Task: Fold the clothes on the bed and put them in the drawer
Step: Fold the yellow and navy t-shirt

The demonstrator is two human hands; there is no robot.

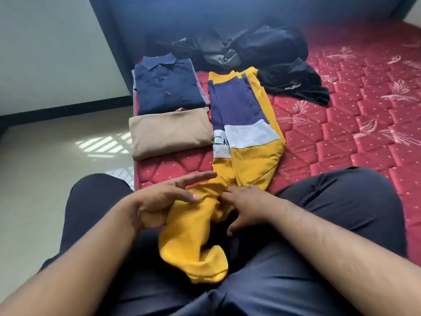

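A yellow, navy and grey shirt (241, 124) lies folded lengthwise down the red mattress (355, 124), its lower yellow end bunched on my lap. My left hand (164, 201) pinches that yellow end between thumb and curled lower fingers, while its upper fingers stretch out straight. My right hand (246, 206) rests flat on the cloth beside it, fingers spread. A folded navy button shirt (166, 87) and a folded tan garment (168, 133) lie side by side at the bed's left edge. No drawer is in view.
An unfolded black shirt with a small logo (293, 85) and a heap of dark and grey clothes (239, 49) lie further up the bed. A blue headboard (227, 14) stands behind. Tiled floor (57, 160) lies to the left.
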